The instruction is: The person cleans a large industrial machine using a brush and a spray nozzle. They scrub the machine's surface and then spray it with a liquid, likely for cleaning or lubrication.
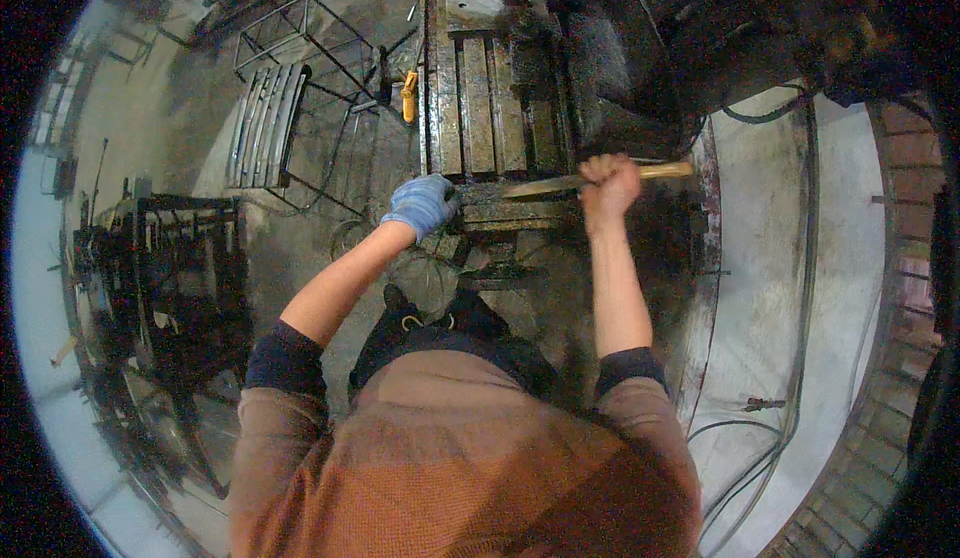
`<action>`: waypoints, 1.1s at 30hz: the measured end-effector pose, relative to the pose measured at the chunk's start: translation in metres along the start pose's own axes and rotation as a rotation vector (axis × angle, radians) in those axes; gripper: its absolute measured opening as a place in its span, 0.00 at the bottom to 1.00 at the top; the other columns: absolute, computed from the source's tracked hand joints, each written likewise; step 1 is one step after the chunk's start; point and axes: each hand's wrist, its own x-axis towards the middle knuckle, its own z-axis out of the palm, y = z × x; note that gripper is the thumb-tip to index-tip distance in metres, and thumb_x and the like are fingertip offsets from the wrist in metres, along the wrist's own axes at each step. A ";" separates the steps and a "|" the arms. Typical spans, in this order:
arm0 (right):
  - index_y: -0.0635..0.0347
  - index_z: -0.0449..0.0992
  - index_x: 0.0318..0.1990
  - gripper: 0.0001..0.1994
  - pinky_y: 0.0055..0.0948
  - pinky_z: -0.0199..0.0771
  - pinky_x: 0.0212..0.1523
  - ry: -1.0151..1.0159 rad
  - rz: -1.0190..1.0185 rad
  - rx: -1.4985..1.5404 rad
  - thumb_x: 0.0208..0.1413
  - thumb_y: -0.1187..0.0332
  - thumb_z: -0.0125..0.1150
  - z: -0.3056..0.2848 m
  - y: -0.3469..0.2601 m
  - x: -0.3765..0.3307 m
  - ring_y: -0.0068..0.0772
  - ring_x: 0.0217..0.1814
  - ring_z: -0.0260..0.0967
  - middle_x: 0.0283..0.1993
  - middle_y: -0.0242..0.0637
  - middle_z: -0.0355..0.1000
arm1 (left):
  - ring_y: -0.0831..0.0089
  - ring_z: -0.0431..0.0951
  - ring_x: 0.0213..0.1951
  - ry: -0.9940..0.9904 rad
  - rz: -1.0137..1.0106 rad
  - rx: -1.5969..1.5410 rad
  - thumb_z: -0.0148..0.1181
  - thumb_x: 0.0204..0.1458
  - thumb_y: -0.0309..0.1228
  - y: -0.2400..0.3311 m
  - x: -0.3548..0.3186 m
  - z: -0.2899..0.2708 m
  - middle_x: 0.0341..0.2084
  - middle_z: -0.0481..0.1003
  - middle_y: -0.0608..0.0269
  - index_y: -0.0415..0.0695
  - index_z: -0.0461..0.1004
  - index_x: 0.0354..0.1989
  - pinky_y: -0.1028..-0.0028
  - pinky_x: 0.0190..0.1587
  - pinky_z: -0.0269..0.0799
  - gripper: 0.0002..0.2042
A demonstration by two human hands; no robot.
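My right hand (611, 187), bare, is closed around a long wooden-handled tool (665, 171) held nearly level above the near right part of a slotted metal machine table (480, 108). The tool's narrow left part reaches over the table's near end; its tip is too blurred to tell its kind. My left hand (422, 206) wears a blue glove with dark fingertips. Its fingers curl in at the table's near left corner, and whatever they grip is hidden. Wet-looking dark grime covers the table around both hands.
A yellow-handled tool (409, 98) is beside the table's left edge. A pale metal block (475, 3) sits at the table's far end. Left are a metal frame rack with slats (268, 126) and a dark metal stand (190, 298). Dark machinery (620, 68) rises at right.
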 end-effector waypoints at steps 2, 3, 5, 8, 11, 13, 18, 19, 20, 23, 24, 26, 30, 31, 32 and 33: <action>0.52 0.48 0.13 0.10 0.22 0.41 0.18 -0.158 0.120 0.184 0.38 0.72 0.41 0.005 0.002 -0.002 0.21 0.15 0.35 0.12 0.26 0.39 | 0.56 0.71 0.34 0.007 0.024 -0.013 0.51 0.39 0.42 -0.005 0.000 -0.001 0.28 0.72 0.52 0.46 0.73 0.30 0.63 0.37 0.66 0.14; 0.52 0.48 0.13 0.10 0.22 0.40 0.18 -0.222 0.114 0.191 0.39 0.72 0.41 0.004 -0.004 0.002 0.21 0.15 0.35 0.12 0.26 0.39 | 0.56 0.71 0.34 -0.016 0.048 -0.045 0.51 0.39 0.42 -0.012 0.001 0.002 0.28 0.72 0.52 0.46 0.73 0.30 0.63 0.37 0.66 0.14; 0.52 0.47 0.12 0.11 0.22 0.39 0.18 -0.267 0.059 0.179 0.40 0.72 0.39 0.011 -0.029 0.005 0.20 0.15 0.35 0.12 0.26 0.40 | 0.56 0.71 0.34 -0.064 0.101 -0.114 0.51 0.39 0.41 -0.020 0.005 0.007 0.28 0.72 0.52 0.46 0.73 0.30 0.63 0.37 0.66 0.14; 0.51 0.46 0.12 0.12 0.23 0.38 0.18 -0.274 0.077 0.186 0.40 0.72 0.38 0.007 -0.013 0.011 0.21 0.15 0.33 0.12 0.26 0.38 | 0.56 0.71 0.34 -0.113 0.051 -0.014 0.51 0.38 0.39 -0.008 0.003 -0.003 0.28 0.72 0.51 0.45 0.73 0.31 0.63 0.37 0.66 0.14; 0.51 0.45 0.12 0.12 0.23 0.38 0.19 -0.294 0.129 0.212 0.40 0.73 0.38 0.015 0.008 -0.001 0.22 0.15 0.33 0.12 0.27 0.37 | 0.55 0.71 0.34 -0.037 0.124 -0.042 0.51 0.38 0.40 -0.013 0.002 -0.002 0.28 0.72 0.50 0.45 0.73 0.29 0.63 0.37 0.66 0.14; 0.52 0.45 0.12 0.12 0.24 0.38 0.19 -0.272 0.122 0.171 0.40 0.74 0.38 0.014 -0.001 -0.002 0.21 0.15 0.33 0.12 0.26 0.37 | 0.55 0.71 0.33 -0.045 0.064 -0.057 0.51 0.39 0.41 -0.013 0.001 -0.004 0.27 0.71 0.49 0.43 0.73 0.28 0.63 0.36 0.66 0.14; 0.52 0.46 0.11 0.12 0.22 0.38 0.18 -0.199 -0.008 0.160 0.40 0.73 0.38 -0.010 -0.037 0.005 0.20 0.15 0.34 0.11 0.27 0.38 | 0.53 0.71 0.31 0.016 -0.002 -0.031 0.50 0.40 0.45 -0.015 0.005 -0.002 0.26 0.71 0.47 0.41 0.73 0.26 0.62 0.35 0.66 0.18; 0.52 0.46 0.11 0.12 0.23 0.37 0.18 -0.101 -0.001 0.162 0.40 0.73 0.39 -0.010 -0.033 0.003 0.20 0.15 0.32 0.11 0.27 0.36 | 0.53 0.71 0.31 0.040 -0.007 -0.046 0.49 0.41 0.46 -0.013 0.006 -0.002 0.25 0.71 0.46 0.40 0.73 0.26 0.62 0.34 0.66 0.19; 0.53 0.46 0.12 0.12 0.23 0.37 0.19 -0.081 0.019 0.207 0.40 0.73 0.39 -0.009 -0.023 -0.001 0.20 0.16 0.32 0.12 0.27 0.36 | 0.53 0.71 0.31 0.062 -0.008 -0.059 0.49 0.41 0.47 -0.008 0.008 -0.001 0.25 0.71 0.46 0.40 0.73 0.26 0.61 0.34 0.67 0.20; 0.53 0.46 0.13 0.11 0.24 0.38 0.19 -0.165 0.071 0.284 0.39 0.73 0.39 -0.011 0.010 -0.009 0.21 0.16 0.32 0.13 0.27 0.36 | 0.52 0.72 0.29 0.040 0.023 0.011 0.47 0.41 0.51 -0.001 0.013 0.000 0.23 0.71 0.46 0.40 0.73 0.24 0.61 0.32 0.67 0.23; 0.52 0.47 0.13 0.11 0.24 0.38 0.18 -0.161 0.042 0.258 0.40 0.71 0.40 -0.013 0.007 -0.006 0.21 0.16 0.33 0.12 0.27 0.37 | 0.52 0.72 0.29 0.065 0.036 0.009 0.47 0.41 0.51 -0.001 0.013 0.001 0.23 0.71 0.46 0.40 0.73 0.23 0.61 0.32 0.67 0.23; 0.51 0.50 0.14 0.11 0.22 0.39 0.16 -0.152 -0.016 0.199 0.43 0.67 0.41 -0.017 -0.010 0.003 0.21 0.14 0.35 0.12 0.26 0.39 | 0.52 0.72 0.28 0.112 0.062 -0.002 0.46 0.41 0.52 -0.002 0.014 0.007 0.22 0.71 0.46 0.40 0.73 0.22 0.61 0.31 0.67 0.24; 0.50 0.49 0.13 0.12 0.22 0.40 0.17 -0.115 -0.027 0.145 0.43 0.66 0.42 -0.016 -0.005 0.000 0.22 0.14 0.36 0.12 0.26 0.39 | 0.55 0.73 0.27 0.038 0.002 0.093 0.47 0.41 0.53 0.010 0.018 0.001 0.22 0.72 0.48 0.41 0.74 0.22 0.62 0.29 0.68 0.24; 0.51 0.50 0.14 0.12 0.22 0.42 0.17 -0.207 -0.024 0.180 0.43 0.65 0.42 -0.024 0.011 0.003 0.22 0.15 0.37 0.12 0.26 0.40 | 0.55 0.73 0.27 0.028 0.020 0.130 0.48 0.41 0.51 0.020 0.016 -0.005 0.22 0.72 0.49 0.41 0.74 0.22 0.62 0.29 0.68 0.22; 0.51 0.50 0.13 0.12 0.23 0.42 0.17 -0.154 0.010 0.178 0.44 0.65 0.42 -0.009 0.017 -0.009 0.22 0.15 0.37 0.12 0.26 0.40 | 0.56 0.73 0.27 0.019 0.022 0.166 0.49 0.41 0.49 0.024 0.013 -0.009 0.22 0.72 0.49 0.41 0.74 0.22 0.62 0.29 0.69 0.20; 0.52 0.47 0.12 0.12 0.24 0.40 0.18 -0.066 0.041 0.203 0.41 0.70 0.41 0.007 0.021 -0.023 0.22 0.16 0.34 0.12 0.27 0.38 | 0.56 0.74 0.27 0.032 0.027 0.164 0.49 0.40 0.46 0.024 0.010 -0.008 0.22 0.72 0.50 0.42 0.74 0.22 0.62 0.29 0.69 0.18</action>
